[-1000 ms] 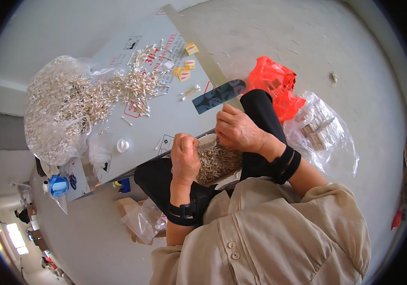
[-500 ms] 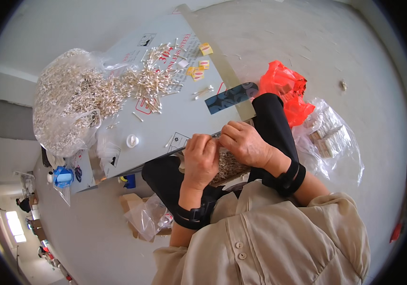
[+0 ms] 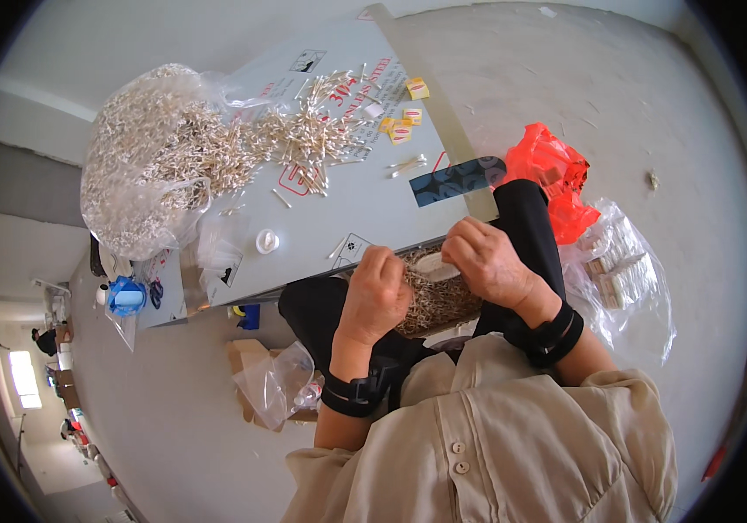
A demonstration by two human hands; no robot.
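Observation:
My left hand (image 3: 377, 292) and my right hand (image 3: 487, 259) are close together over my lap. Between them they hold a small bundle of cotton swabs (image 3: 433, 267), each hand with its fingers closed on one end. Under the hands, a tray heaped with loose cotton swabs (image 3: 437, 301) rests on my black-trousered legs. Both wrists wear black bands. A grey board (image 3: 347, 209) lies just beyond the hands with scattered swabs (image 3: 321, 131) on it.
A big clear bag of swabs (image 3: 151, 161) sits at the board's far left. Small yellow packets (image 3: 401, 122), a white cap (image 3: 267, 241) and a dark blue strip (image 3: 456, 180) lie on the board. A red bag (image 3: 556, 179) and a clear bag of boxes (image 3: 622, 275) are at my right.
My hands have come closer together over the lap tray, and the view has shifted a little. The swab bundle now shows between the fingers.

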